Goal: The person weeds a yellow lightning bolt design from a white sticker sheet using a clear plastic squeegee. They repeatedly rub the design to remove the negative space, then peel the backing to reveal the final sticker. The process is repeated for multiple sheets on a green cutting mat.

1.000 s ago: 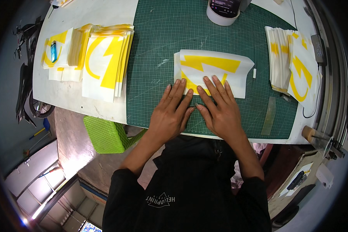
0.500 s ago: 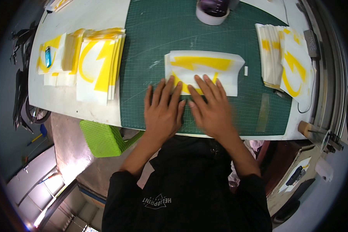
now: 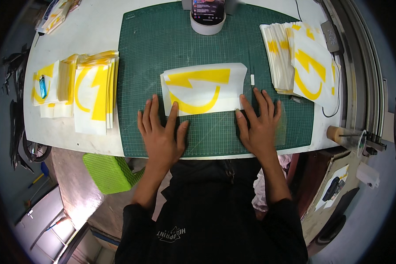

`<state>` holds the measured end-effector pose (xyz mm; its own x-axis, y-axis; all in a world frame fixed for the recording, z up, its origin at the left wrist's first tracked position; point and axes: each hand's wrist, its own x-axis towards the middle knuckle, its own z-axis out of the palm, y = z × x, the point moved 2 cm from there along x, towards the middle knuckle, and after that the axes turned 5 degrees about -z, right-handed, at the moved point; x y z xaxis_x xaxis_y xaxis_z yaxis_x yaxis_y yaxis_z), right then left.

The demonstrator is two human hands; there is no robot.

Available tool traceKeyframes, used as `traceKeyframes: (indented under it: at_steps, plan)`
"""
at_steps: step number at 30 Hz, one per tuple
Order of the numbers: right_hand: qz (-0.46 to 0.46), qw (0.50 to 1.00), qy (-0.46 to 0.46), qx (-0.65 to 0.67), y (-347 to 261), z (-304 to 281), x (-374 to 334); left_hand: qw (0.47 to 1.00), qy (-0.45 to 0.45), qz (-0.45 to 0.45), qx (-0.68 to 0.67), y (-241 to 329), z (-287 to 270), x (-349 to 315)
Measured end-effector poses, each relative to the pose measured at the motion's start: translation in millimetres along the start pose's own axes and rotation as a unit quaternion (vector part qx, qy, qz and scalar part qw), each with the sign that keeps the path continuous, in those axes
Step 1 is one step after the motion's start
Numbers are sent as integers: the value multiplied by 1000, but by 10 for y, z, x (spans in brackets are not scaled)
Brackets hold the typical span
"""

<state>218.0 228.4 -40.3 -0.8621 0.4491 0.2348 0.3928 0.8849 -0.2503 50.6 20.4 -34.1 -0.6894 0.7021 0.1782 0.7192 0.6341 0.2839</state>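
Observation:
A white sheet (image 3: 193, 91) printed with a yellow angular shape and a curved stroke lies on the green cutting mat (image 3: 163, 48), its right edge slightly curled. My left hand (image 3: 162, 134) rests at its lower left corner, fingers spread, the index fingertip touching the sheet. At the lower right corner, my right hand (image 3: 259, 127) lies with fingers apart, thumb and index tip at the sheet's edge. Neither hand grips anything. Just beyond my right fingertips is a small white piece (image 3: 252, 79) beside thin dark lines, too fine to identify.
Stacks of similar yellow-and-white sheets lie left (image 3: 90, 97) and right (image 3: 281, 55). A blue lighter (image 3: 42, 86) sits on the far-left pile. A phone (image 3: 207, 11) stands in a white roll (image 3: 207, 29). A plastic cup (image 3: 347, 137) is at the right edge; a green stool (image 3: 108, 174) stands below.
My hands have moved apart, from pressing close together on the sheet to its two lower corners. The sheet's curved yellow stroke is now uncovered. The whole view has shifted somewhat.

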Motion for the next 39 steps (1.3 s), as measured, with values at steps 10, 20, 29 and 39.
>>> traceKeyframes:
  at_steps: [10,20,29,39]
  plan:
    - [-17,998,42,47,-59,-234,58,981,-147,114,-59,546,190,21]
    - [-223,966,-18,128,-714,-50,824,976,-173,102,-85,646,199,-266]
    - [-198,964,-28,174,-705,3,1048,979,-142,105,-106,629,225,-249]
    - [-164,968,-119,149,-498,-312,1240,978,-156,93,-106,630,207,-238]
